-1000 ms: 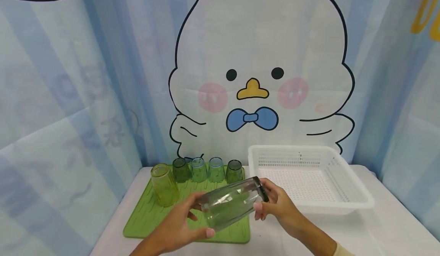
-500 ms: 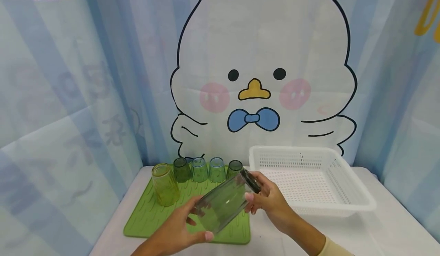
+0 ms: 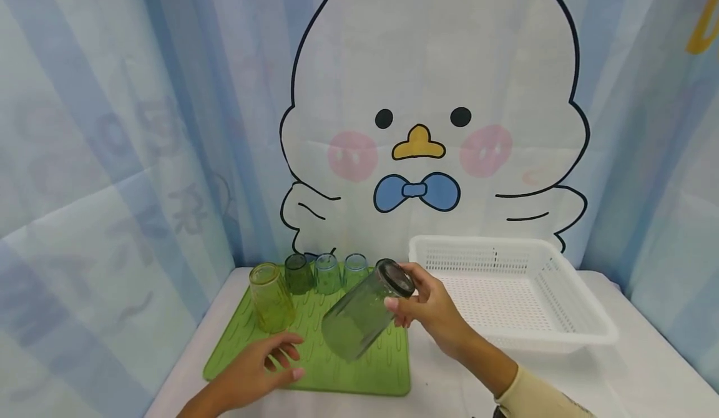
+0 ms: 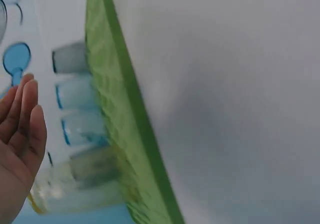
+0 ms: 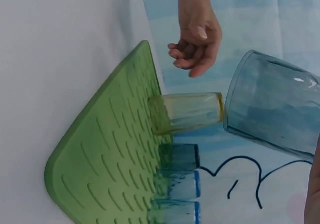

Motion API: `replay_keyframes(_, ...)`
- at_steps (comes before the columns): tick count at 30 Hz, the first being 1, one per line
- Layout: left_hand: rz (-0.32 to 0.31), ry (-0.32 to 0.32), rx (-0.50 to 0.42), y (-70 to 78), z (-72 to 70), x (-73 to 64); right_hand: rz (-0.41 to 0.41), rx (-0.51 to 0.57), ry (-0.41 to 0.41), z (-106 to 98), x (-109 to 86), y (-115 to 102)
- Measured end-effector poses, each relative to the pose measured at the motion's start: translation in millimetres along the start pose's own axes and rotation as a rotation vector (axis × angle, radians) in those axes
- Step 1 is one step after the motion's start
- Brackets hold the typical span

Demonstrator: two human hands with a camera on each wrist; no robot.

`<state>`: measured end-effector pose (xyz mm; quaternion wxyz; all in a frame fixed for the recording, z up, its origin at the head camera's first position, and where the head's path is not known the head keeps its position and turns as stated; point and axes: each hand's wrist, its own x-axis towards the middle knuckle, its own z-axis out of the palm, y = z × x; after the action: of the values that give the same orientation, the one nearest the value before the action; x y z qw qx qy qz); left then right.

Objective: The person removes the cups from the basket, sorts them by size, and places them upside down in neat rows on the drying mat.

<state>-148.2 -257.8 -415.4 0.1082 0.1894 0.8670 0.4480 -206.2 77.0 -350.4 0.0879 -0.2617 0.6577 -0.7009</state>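
My right hand (image 3: 435, 312) grips a tall grey drinking glass (image 3: 359, 318) near its thick base. The glass tilts above the green drying mat (image 3: 359, 377), its base up to the right and its mouth down to the left. Apart from that glass, my left hand (image 3: 253, 371) hovers over the mat's front left, fingers loosely bent and holding nothing. A tall yellow glass (image 3: 272, 302) stands upside down at the mat's left. Along the back edge are a small dark glass (image 3: 299, 274) and two small bluish glasses (image 3: 327, 274); another small one shows in the left wrist view.
To the right of the mat sits a white plastic basket (image 3: 505, 337) with perforated walls and floor. A white cloth (image 3: 444, 387) covers the table. Behind it hangs a curtain (image 3: 427, 50) with a cartoon bird on it.
My left hand has let go of the grey glass and drawn back left. My right hand has raised the base and moved left, so the glass stands steeper, mouth lower.
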Motion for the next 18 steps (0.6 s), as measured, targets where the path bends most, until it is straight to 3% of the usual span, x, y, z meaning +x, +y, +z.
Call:
replay_keyframes(9,-0.038,0.011,0.078,-54.6,-35.3,-9.7,-0.033,-0.164,0.022,12.3,25.8,7.0)
replay_keyframes(13,-0.067,0.028,0.134,-73.2,-47.8,-11.6,-0.024,-0.242,0.025,17.7,38.8,14.5)
replay_keyframes(18,-0.103,0.023,0.136,-92.7,-59.9,-15.4,0.007,-0.304,0.010,24.9,55.6,26.9)
